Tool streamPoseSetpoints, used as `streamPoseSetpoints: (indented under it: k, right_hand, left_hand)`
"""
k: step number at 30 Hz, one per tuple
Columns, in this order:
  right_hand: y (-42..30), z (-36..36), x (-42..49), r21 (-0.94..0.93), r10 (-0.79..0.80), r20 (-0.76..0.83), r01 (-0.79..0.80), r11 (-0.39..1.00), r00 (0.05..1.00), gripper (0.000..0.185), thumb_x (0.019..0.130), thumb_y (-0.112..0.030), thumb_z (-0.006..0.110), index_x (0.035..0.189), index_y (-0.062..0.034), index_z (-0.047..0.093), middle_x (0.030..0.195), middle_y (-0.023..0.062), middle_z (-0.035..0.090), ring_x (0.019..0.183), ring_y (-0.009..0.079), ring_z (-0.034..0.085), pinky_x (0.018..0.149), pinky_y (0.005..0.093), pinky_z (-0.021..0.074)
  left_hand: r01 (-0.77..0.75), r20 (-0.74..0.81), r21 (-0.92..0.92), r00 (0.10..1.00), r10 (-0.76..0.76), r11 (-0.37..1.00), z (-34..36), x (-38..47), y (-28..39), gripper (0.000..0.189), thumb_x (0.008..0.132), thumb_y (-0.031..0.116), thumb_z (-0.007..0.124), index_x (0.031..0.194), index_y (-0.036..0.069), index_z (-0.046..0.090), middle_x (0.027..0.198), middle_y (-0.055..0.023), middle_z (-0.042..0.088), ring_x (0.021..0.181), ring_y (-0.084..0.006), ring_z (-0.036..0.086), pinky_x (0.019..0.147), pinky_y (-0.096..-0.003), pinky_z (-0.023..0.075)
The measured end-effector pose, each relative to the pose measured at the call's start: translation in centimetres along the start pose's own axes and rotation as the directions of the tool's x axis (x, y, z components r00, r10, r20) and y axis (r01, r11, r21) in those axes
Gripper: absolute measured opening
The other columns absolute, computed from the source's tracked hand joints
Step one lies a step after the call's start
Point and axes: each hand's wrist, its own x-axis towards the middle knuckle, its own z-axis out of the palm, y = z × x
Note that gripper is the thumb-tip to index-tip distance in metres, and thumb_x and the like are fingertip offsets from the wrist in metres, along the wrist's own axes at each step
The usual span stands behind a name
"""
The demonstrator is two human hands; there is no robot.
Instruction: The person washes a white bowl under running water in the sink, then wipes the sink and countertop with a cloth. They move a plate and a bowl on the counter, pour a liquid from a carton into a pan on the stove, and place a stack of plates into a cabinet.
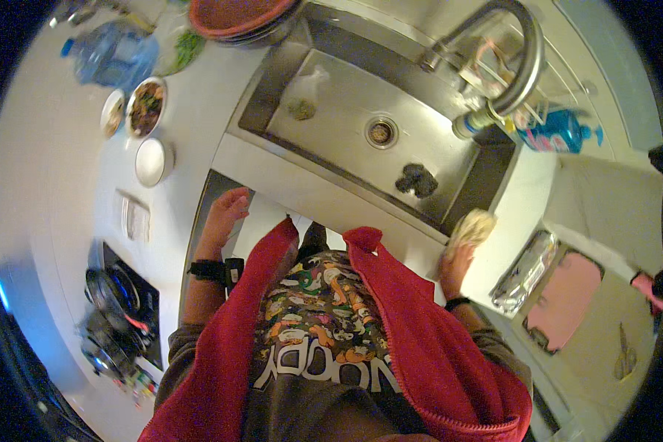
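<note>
My right hand (457,265) grips a pale yellowish cloth or sponge (474,227), blurred, against the countertop at the sink's near right corner. Nothing is in my left hand (227,214), which hangs with loosely curled, parted fingers by the counter edge, left of the sink's front. Before me is a stainless steel sink (342,105). In its basin lie a dark, crumpled scrubber or cloth (416,180) and a greenish clump (301,109) beside what looks like clear plastic. The drain strainer (382,132) holds brownish scraps.
A gooseneck faucet (530,61) arches over the right side, near a blue pump bottle (563,131). Rightward lie a foil-like package (526,271), a pink cutting board (566,298) and scissors (624,353). Leftward stand a white bowl (153,161), a food dish (146,108) and a cooktop (152,309).
</note>
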Motion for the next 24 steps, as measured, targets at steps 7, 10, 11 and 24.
streamPoseSetpoints:
  k: [7,10,11,24]
  right_hand:
    - [-8.9,-3.3,4.5,-0.057,-0.771,0.137,0.782,0.621,0.622,0.066,0.082,-0.026,0.061,0.138,-0.0078,0.033,0.144,0.0276,0.021,0.137,0.0422,0.013,0.109,0.0565,0.0101]
    - [-12.9,-3.6,6.5,-0.1,-0.821,0.22,0.849,0.519,0.527,0.067,0.081,-0.029,0.06,0.138,-0.0082,0.033,0.141,0.0243,0.028,0.135,0.0428,0.017,0.109,0.0561,0.0113]
    - [-14.6,-3.5,7.0,-0.082,-0.827,0.254,0.863,0.498,0.501,0.067,0.082,-0.03,0.059,0.139,-0.0085,0.032,0.14,0.0232,0.029,0.135,0.0428,0.017,0.109,0.0557,0.0114]
    - [-43.4,-0.2,8.5,-0.186,-0.977,-0.105,0.961,0.205,0.188,0.046,0.087,-0.023,0.044,0.129,-0.0041,0.044,0.136,0.0216,0.039,0.129,0.0385,0.032,0.108,0.0551,0.0192]
  left_hand:
    - [0.039,-0.161,-0.216,0.984,-0.075,0.976,0.1,-8.1,-4.9,0.042,0.088,0.029,0.06,0.12,0.002,0.052,0.114,-0.0099,0.057,0.101,-0.022,0.057,0.083,-0.0359,0.0502]
    - [0.102,-0.255,-0.292,0.95,-0.18,0.951,-1.0,-10.4,-6.8,0.039,0.089,0.026,0.058,0.119,0.001,0.053,0.115,-0.011,0.056,0.099,-0.0229,0.057,0.082,-0.0352,0.0512]
    - [0.112,-0.287,-0.322,0.935,-0.21,0.94,-1.1,-11.2,-7.5,0.036,0.09,0.023,0.057,0.118,0.0,0.055,0.113,-0.0114,0.057,0.097,-0.0221,0.058,0.08,-0.0337,0.052]
    - [0.072,-0.358,-0.48,0.894,-0.271,0.874,-7.3,-18.0,-16.2,0.039,0.09,0.026,0.057,0.12,0.0,0.053,0.116,-0.0139,0.056,0.099,-0.0248,0.058,0.082,-0.0359,0.051]
